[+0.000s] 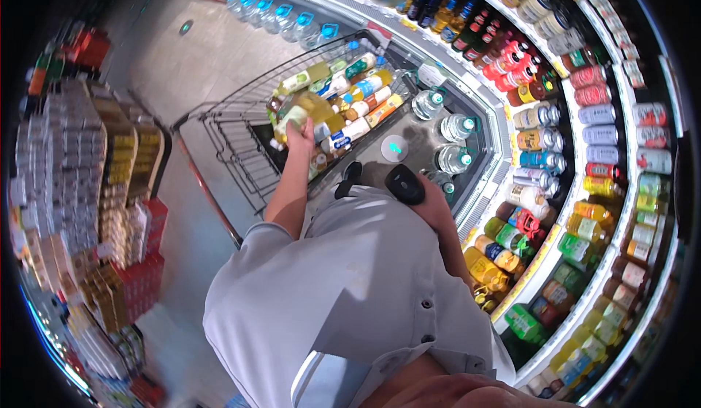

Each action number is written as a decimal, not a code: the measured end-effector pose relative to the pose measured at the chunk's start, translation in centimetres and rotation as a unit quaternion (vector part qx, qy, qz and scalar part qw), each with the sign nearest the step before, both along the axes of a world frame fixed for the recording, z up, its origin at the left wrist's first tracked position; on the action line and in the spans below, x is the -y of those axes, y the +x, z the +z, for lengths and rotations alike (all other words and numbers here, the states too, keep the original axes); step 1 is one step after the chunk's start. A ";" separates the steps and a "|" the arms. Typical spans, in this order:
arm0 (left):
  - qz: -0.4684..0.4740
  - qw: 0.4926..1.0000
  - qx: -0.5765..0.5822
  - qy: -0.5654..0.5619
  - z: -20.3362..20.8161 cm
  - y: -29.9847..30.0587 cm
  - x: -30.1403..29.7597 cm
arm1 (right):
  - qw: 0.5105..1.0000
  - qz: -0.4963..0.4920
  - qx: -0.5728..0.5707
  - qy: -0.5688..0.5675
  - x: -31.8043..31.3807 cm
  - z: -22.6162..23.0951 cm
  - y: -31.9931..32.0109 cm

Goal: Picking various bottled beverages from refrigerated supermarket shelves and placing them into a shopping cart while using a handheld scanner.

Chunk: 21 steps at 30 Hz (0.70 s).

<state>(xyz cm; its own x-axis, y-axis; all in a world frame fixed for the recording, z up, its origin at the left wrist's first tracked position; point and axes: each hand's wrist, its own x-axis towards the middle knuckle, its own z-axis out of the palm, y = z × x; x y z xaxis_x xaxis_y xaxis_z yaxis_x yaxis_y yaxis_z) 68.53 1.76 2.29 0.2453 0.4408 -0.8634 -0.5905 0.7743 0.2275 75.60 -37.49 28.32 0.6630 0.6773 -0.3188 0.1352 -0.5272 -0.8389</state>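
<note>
My left hand (299, 135) reaches into a wire shopping cart (232, 124), its fingers closed round a bottle of pale yellow drink (312, 104). Beneath and beside it lie several drink bottles in a heap, mostly on their sides, among them a green-yellow bottle (303, 78) and an orange-labelled bottle (385, 110). Closer to my body, my right hand (432, 202) is wrapped round a black handheld device (404, 184) that looks like a barcode scanner. Part of the right hand's fingers is hidden behind the device.
Curved shelves (544, 240) of bottles and cans run along the right. Large clear water bottles (455, 127) stand at the shelf's foot, and a row of blue-capped bottles (277, 19) stands far left of it. Stacked cartons (62, 167) rise at the left.
</note>
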 end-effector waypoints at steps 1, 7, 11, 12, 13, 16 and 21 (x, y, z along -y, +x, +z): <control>-0.025 0.999 0.022 0.041 -0.4 0.6 0.6 | 1.000 -0.012 -0.001 0.011 -0.2 -0.2 -0.3; -0.520 0.841 -0.037 0.142 0.3 7.7 5.8 | 0.992 -0.109 0.059 -0.015 0.5 -2.7 -1.7; -0.640 0.748 -0.030 0.173 1.9 13.0 11.6 | 0.986 -0.155 0.040 -0.049 3.7 -3.6 -3.6; -0.666 0.723 0.015 0.183 2.3 14.5 13.4 | 0.983 -0.176 0.035 -0.045 4.4 -3.6 -4.2; -0.698 0.682 0.005 0.220 2.7 15.5 15.0 | 0.977 -0.201 0.045 -0.045 5.1 -3.7 -5.0; -0.749 0.586 0.009 0.309 4.4 17.9 20.5 | 0.963 -0.264 0.048 -0.032 8.1 -3.8 -6.9; -0.820 0.456 0.098 0.331 8.1 20.6 31.7 | 0.937 -0.345 0.026 -0.039 13.5 -4.0 -9.5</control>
<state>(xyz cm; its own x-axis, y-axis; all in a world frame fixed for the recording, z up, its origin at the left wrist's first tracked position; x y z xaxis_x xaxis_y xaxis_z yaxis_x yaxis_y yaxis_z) 89.10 -29.94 10.36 0.7577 -0.3258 -0.5655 0.6011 0.0111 0.7991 66.08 -50.96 24.31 0.9509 0.0577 -0.3041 -0.2204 -0.5634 -0.7962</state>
